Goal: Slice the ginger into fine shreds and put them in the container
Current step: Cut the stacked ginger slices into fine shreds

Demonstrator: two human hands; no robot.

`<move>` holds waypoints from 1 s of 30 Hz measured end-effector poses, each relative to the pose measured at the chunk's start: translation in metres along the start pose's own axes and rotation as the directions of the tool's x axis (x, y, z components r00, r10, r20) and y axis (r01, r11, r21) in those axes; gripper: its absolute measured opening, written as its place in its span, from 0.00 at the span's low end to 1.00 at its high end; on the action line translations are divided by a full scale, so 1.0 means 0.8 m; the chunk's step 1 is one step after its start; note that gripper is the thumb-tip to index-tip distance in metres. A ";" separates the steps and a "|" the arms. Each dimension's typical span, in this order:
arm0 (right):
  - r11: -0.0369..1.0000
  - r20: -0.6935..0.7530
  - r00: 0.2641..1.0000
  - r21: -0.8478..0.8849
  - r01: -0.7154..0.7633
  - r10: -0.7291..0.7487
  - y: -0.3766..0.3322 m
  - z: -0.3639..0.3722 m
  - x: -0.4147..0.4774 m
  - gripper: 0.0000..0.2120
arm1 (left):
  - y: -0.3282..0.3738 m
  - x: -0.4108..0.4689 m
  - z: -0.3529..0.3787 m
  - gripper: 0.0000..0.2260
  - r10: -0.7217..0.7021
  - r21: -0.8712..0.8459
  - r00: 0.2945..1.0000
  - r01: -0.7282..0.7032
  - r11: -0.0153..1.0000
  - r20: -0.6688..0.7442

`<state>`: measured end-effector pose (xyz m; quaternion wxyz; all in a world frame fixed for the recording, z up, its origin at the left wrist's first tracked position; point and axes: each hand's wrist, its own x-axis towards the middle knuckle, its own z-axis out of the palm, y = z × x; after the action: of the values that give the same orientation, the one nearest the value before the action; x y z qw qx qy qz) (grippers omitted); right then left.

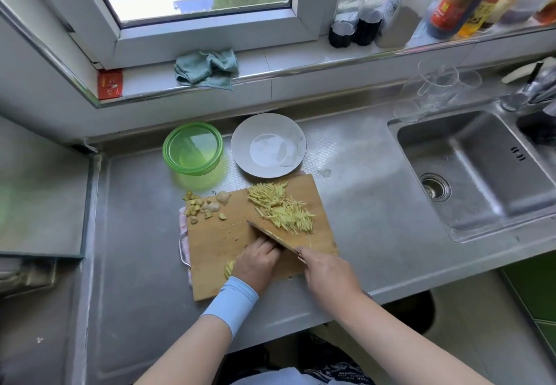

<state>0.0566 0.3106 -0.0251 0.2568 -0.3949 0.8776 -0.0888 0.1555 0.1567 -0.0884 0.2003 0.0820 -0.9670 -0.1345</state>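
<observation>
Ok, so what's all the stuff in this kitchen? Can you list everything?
cutting board: one, brown wood, on the steel counter
ginger shreds: one pile, pale yellow, board's far right
ginger trimmings: several, beige, board's far left
ginger slices: a few, yellow, board's near edge
knife: one, dull metal, beside the shreds
container: one, green, lidded, behind the board
plate: one, grey, right of the container
sink: one, steel, far right
cloth: one, teal, on the windowsill
bottles: several, mixed colours, sill's right end
left hand: one, pale-blue cuff, holding the slices
right hand: one, bare, gripping the knife
</observation>
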 end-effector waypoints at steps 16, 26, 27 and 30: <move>1.000 0.001 1.000 0.006 -0.022 0.022 0.003 0.002 -0.013 0.16 | 0.005 0.000 -0.005 0.12 -0.024 -0.006 0.999 0.024 1.000 -0.023; 1.000 -0.030 0.999 -0.010 0.016 -0.017 -0.005 0.000 -0.012 0.12 | 0.005 -0.002 -0.001 0.12 0.005 -0.022 0.997 -0.007 1.000 -0.073; 1.000 -0.039 0.999 -0.010 0.015 -0.015 -0.006 0.000 -0.015 0.11 | 0.005 -0.002 -0.001 0.12 0.001 -0.020 0.997 -0.003 1.000 -0.079; 1.000 -0.036 0.999 -0.003 0.015 -0.015 -0.014 0.002 -0.006 0.10 | 0.003 -0.004 0.003 0.11 -0.020 -0.033 0.997 0.017 0.999 -0.077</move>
<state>0.0675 0.3067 -0.0202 0.2399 -0.4002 0.8792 -0.0967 0.1574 0.1603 -0.0908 0.2378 0.0928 -0.9554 -0.1488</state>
